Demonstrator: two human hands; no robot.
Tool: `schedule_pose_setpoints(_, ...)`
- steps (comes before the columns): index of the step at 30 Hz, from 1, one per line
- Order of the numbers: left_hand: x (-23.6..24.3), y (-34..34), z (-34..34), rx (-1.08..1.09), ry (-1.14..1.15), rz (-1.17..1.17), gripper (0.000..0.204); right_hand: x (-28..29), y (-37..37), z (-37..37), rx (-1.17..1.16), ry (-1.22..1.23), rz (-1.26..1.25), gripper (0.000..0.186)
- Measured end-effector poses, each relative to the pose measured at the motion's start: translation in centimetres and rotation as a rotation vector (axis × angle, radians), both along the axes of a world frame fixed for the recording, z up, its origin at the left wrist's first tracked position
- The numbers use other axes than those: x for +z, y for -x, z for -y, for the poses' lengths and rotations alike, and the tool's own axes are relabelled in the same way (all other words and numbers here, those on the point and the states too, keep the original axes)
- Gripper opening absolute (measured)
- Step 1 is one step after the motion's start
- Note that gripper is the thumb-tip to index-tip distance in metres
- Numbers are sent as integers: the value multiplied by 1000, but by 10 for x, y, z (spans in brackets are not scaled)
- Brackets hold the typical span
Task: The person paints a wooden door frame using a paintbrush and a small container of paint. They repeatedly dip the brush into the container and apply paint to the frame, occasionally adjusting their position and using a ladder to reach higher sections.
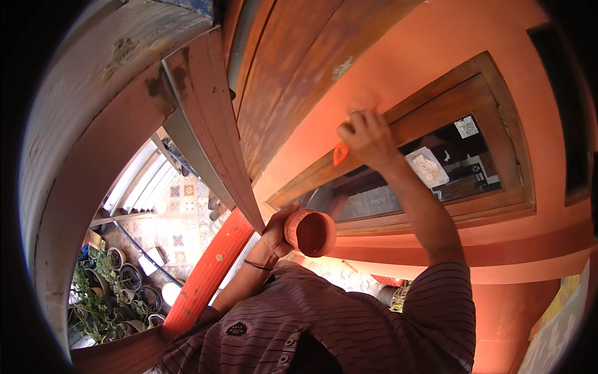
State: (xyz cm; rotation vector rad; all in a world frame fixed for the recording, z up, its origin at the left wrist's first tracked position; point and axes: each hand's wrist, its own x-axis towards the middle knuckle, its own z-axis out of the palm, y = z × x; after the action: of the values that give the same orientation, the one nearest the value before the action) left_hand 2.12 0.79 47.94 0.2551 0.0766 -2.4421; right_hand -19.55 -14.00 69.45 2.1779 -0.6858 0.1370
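My left hand (278, 235) is wrapped around the side of an orange-red paint pot (331, 232). The pot is tilted so that its round mouth and dark reddish inside show. Higher up and to the right, my right hand (367, 138) is closed on a paintbrush, whose orange handle (341, 153) sticks out below the fingers; its bristles cannot be made out. That hand is up against the orange wall (430, 59), just above the wooden window frame (405, 115). A faint smudge shows on the wall beside the fingertips.
Brown wooden boards (299, 68) slope overhead. A steel beam (208, 118) comes down close to my left hand, above an orange-red post (212, 268). Far below left are potted plants (106, 293) and a patterned tile floor (180, 212). The window glass (374, 202) faces me.
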Motion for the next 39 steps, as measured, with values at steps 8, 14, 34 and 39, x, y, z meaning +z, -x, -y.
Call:
schedule_pose_setpoints(8, 5, -2, -8, -13, -23, -81, 50, -199, -5, 15, -16, -394, 171, 11)
schedule_pose_setpoints(14, -9, 4, -9, -15, -30, -78, 53, -161, -13, 40, -89, -623, 510, 21)
schedule_pose_setpoints(34, -5, -13, -25, -148, -108, -165, 56, -272, -22, 6, -183, -451, 133, 12)
schedule_pose_setpoints(39, -21, -9, -18, -169, -142, -190, 60, -287, 1, 35, -156, -694, 427, 14)
